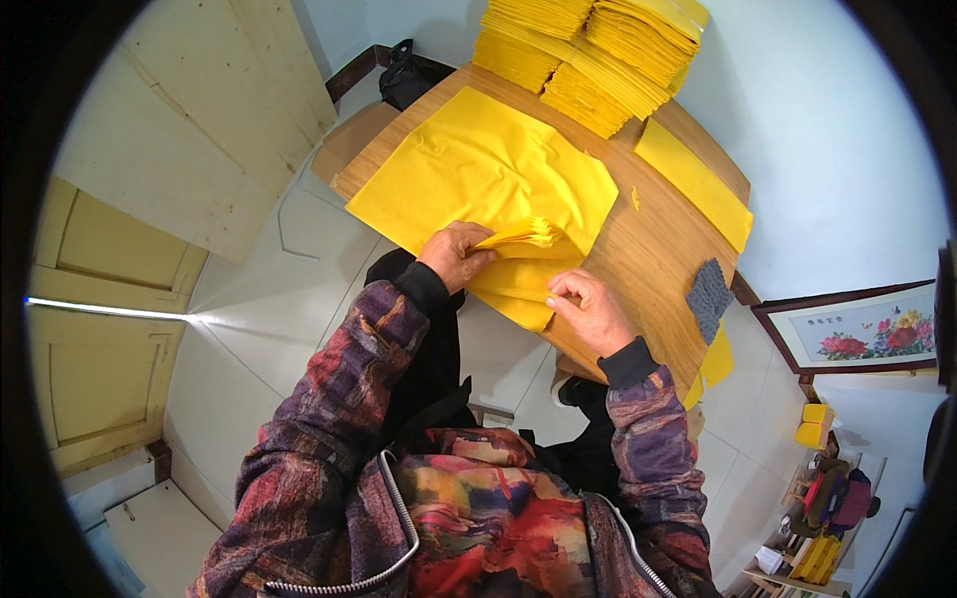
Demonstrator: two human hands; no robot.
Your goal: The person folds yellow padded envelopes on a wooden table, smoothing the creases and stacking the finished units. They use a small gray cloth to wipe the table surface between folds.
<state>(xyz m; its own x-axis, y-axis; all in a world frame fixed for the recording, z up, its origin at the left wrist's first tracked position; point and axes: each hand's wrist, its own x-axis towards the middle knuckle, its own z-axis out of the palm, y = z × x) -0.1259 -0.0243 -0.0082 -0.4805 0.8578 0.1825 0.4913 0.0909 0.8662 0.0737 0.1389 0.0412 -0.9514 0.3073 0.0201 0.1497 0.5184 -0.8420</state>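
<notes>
A large, creased yellow sheet (469, 149), paper or thin cloth, lies over the near left part of the wooden table, its near edge hanging past the table. My left hand (459, 257) is closed on a gathered, pleated yellow bundle (528, 233), whose layered folds fan out to the right above the sheet. To the right, my right hand (592, 311) pinches the edge of a yellow fold between thumb and forefinger. Whether bundle and sheet are one piece, I cannot tell.
Tall stacks of folded yellow sheets (588, 60) stand at the table's (648, 269) far end. A yellow strip (698, 184) lies along its right side, near a grey knitted cloth (709, 297). A wooden board (189, 120) leans at left; a framed flower picture (857, 324) stands right.
</notes>
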